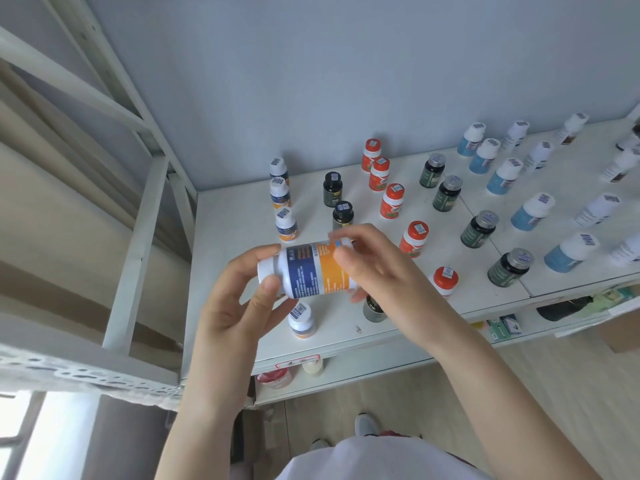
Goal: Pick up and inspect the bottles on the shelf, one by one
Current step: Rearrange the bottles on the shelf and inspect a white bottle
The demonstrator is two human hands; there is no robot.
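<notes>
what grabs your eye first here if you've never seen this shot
The bottle with the blue and orange label, held sideways between the left hand and the right hand in mid-frame. Behind it, the white shelf carries upright rows sorted by colour: orange-capped bottles in the middle, pale blue bottles to the right.

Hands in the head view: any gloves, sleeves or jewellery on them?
None. The left hand and right hand are bare, with no ring, watch or band showing. Both forearms are uncovered, no sleeve in view. A white garment shows at the bottom edge.
</notes>
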